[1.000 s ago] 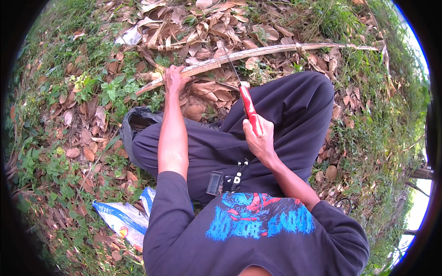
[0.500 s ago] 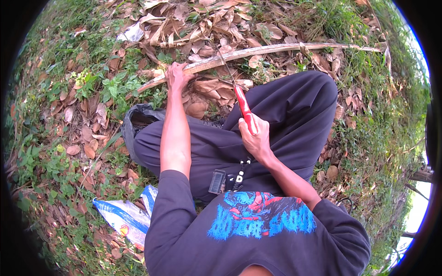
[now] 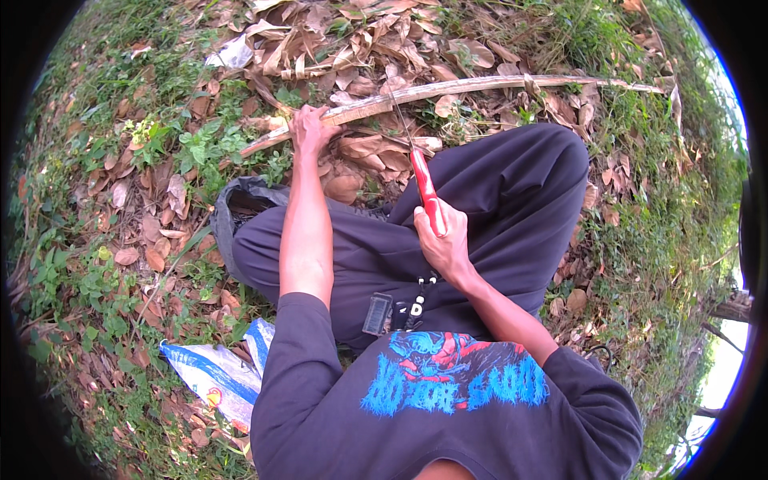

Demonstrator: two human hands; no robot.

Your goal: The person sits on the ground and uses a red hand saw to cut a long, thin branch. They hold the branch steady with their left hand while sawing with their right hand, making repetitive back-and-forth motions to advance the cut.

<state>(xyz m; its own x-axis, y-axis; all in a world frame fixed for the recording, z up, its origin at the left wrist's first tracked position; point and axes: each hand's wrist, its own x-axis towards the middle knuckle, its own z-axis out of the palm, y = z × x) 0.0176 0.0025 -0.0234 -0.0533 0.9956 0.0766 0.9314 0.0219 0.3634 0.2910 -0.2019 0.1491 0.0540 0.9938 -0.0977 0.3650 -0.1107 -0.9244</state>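
Note:
A long, curved wooden pole [image 3: 472,85], pale and split-looking, lies across the leaves in front of my crossed legs. Near its left end, my left hand [image 3: 308,130] grips it, with the fingertips partly hidden behind the wood. My right hand [image 3: 445,238], closed round the red handle of a hand saw [image 3: 424,182], is above my lap. The saw's thin blade points away from me and crosses the pole to the right of my left hand. It shows almost edge-on, so its teeth cannot be made out.
Dry brown leaves [image 3: 352,48] and green weeds [image 3: 196,148] cover the ground. A blue-and-white plastic sack [image 3: 212,376] lies by my left elbow. A whitish scrap [image 3: 232,53] sits at the far left. Branches [image 3: 732,308] stand at the right edge.
The saw and my right hand have shifted very slightly, and less of the blade shows beyond the pole. My left hand stays in place on the wood.

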